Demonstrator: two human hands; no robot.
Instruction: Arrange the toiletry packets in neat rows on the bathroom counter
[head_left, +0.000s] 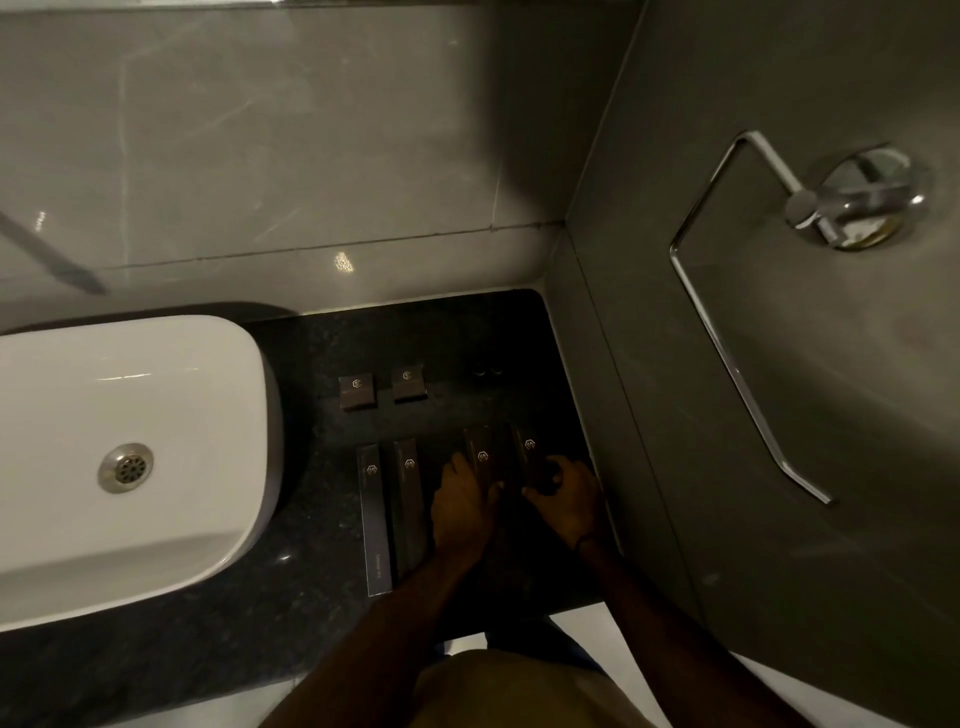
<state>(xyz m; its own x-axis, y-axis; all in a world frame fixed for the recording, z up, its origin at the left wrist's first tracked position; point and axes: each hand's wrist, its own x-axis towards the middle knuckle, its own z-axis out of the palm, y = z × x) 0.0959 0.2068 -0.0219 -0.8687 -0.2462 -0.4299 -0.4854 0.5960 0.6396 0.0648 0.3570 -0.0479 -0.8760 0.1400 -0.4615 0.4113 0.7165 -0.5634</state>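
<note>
Head cam: left hand (464, 501) pressing flat on one long packet (480, 453), right hand (563, 493) gripping another (530, 449), on dark bench (306, 364) w/ sink (130, 457) alongside.

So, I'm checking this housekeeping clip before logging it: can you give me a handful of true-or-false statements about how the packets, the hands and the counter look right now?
1. Two small square brown packets lie side by side behind the long ones. True.
2. The white oval ceramic basin sits right of the packets. False: it is to their left.
3. The left hand rests on a long dark brown packet. True.
4. The right hand hangs clear of the black speckled stone counter. False: it is at the rightmost long packet.
5. The chrome wall ring carries a towel. False: it is bare.
6. The leftmost long packet lies untouched. True.
</note>
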